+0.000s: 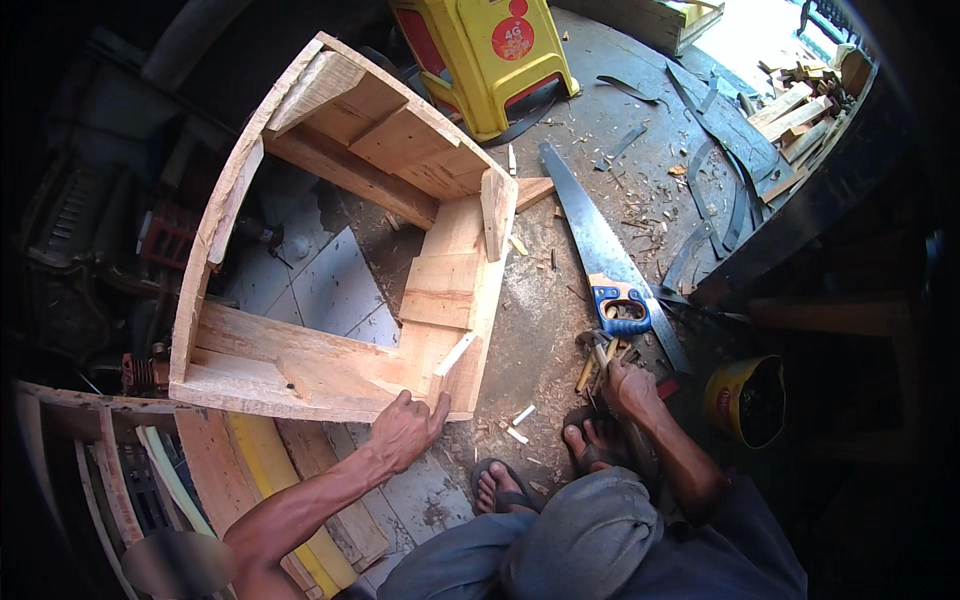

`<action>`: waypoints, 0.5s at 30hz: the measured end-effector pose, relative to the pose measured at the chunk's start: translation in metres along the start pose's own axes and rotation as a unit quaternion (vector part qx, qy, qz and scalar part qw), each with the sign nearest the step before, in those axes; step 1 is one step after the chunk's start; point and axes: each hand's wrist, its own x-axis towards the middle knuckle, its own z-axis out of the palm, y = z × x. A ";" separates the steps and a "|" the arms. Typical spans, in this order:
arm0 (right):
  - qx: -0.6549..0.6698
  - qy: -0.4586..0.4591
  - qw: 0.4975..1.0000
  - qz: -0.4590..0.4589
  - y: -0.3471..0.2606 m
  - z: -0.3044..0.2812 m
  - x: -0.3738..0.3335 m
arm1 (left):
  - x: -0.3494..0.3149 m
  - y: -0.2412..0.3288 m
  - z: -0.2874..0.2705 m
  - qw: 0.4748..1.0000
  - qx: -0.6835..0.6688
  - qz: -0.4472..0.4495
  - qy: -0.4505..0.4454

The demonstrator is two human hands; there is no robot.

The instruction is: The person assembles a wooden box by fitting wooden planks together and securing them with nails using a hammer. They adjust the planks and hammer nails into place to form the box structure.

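A raw wood box frame (440, 295), open through its middle, leans up on my left, with short blocks fixed inside its corners. My left hand (403, 432) grips its near corner, the fingertips beside a small upright block (455, 360). Low on the right, my right hand (632, 388) is closed at a small pile of hand tools (590, 365), some with pale handles and dark metal parts. What its fingers hold is hidden among them. Just beyond that pile lies a handsaw (605, 250) with a blue and wood-coloured handle.
A yellow plastic stool (490, 70) stands beyond the frame. Dark strips (735, 150) and wood shavings litter the floor; offcuts (800, 110) are heaped far right. A yellow bucket (745, 400) sits right of my hand. Planks (290, 490) lie at the lower left.
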 end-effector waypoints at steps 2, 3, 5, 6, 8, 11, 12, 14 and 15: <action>0.011 -0.020 0.999 0.031 -0.006 -0.013 -0.014 | 0.010 -0.002 -0.017 0.997 -0.044 -0.017 0.057; 0.012 -0.027 0.998 0.054 -0.003 -0.019 -0.020 | 0.021 -0.005 -0.022 0.994 -0.079 -0.024 0.076; 0.038 -0.022 0.997 0.071 0.006 -0.020 -0.029 | 0.028 -0.014 -0.037 0.982 -0.150 -0.053 0.103; 0.054 -0.028 0.996 0.068 0.006 -0.014 -0.031 | 0.023 -0.018 -0.042 0.976 -0.184 -0.066 0.100; 0.068 -0.032 0.995 0.062 0.007 -0.006 -0.031 | 0.011 -0.024 -0.051 0.958 -0.255 -0.092 0.097; 0.050 -0.036 0.996 0.064 0.015 -0.002 -0.025 | -0.006 -0.026 -0.033 0.880 -0.434 -0.172 0.089; 0.038 -0.039 0.996 0.064 0.018 0.000 -0.022 | -0.012 -0.023 -0.030 0.832 -0.510 -0.200 0.088; 0.039 -0.046 0.997 0.053 0.014 -0.006 -0.020 | -0.022 -0.014 -0.031 0.783 -0.573 -0.237 0.055; 0.039 -0.048 0.997 0.049 0.013 -0.011 -0.022 | -0.024 -0.009 -0.036 0.772 -0.579 -0.263 0.027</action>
